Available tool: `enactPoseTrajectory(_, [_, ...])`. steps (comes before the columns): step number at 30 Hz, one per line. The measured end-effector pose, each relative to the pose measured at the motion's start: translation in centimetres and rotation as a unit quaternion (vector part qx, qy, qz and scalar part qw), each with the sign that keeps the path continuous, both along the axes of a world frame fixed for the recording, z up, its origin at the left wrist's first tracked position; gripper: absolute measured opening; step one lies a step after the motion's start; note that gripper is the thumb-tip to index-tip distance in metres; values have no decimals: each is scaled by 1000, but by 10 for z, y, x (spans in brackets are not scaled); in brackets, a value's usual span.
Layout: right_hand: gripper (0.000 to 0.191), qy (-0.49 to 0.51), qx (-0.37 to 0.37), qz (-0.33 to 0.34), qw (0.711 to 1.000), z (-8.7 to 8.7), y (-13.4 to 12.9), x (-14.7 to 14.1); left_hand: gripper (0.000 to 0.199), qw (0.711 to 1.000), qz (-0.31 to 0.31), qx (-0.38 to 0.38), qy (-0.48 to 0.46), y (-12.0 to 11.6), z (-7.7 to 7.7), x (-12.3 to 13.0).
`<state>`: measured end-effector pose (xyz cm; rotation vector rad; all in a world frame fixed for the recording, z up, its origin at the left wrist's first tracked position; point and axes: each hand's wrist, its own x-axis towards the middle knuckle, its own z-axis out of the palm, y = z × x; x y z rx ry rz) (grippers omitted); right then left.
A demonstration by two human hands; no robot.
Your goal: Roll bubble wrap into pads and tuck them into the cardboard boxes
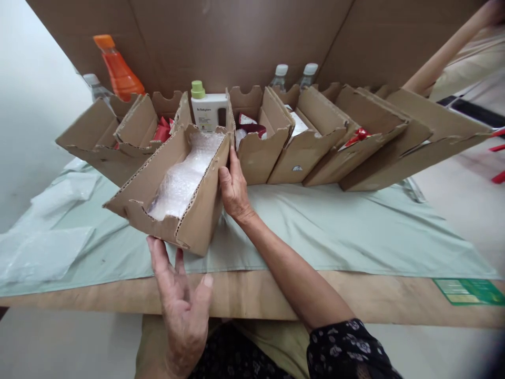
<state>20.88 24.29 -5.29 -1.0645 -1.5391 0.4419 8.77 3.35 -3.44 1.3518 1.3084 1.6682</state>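
Observation:
An open cardboard box (201,218) juts out of the row toward me, tilted, with a bubble-wrapped item (183,179) lying inside. My left hand (181,300) is at the box's near lower edge, palm up, fingers spread, fingertips touching or very close to the cardboard. Against the right side of the same box lies my right hand (235,189), its fingers extended along the wall and thumb apart. Just behind the box stands a white bottle with a green cap (209,110).
More open cardboard boxes (258,158) line the back, holding red packets and other items. An orange bottle (122,73) and clear bottles stand behind them. Bubble wrap sheets (47,252) lie left on the green cloth (300,226). Another person's arm (445,52) reaches in at the upper right.

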Motion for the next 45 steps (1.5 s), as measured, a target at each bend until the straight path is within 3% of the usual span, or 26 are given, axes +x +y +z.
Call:
enactPoseTrajectory(9, [73, 25, 46, -77, 996, -25, -9, -10, 90, 1000, -12, -7, 3, -4, 0, 12])
enactPoseTrajectory(14, [58, 88, -8, -96, 991, -35, -17, -3, 90, 998, -52, 6, 21, -4, -6, 26])
enactPoseTrajectory(22, [38, 162, -95, -90, 978, -42, -7, 6, 92, 997, -49, 21, 60, 15, -9, 42])
enactPoseTrajectory(36, [35, 199, -151, -114, 962, -48, -4, 10, 93, 993, -41, 18, 113, 114, -17, 63])
enactPoseTrajectory(45, [32, 219, -154, -102, 958, -42, -7, 11, 88, 987, -28, 29, 155, 166, -20, 62])
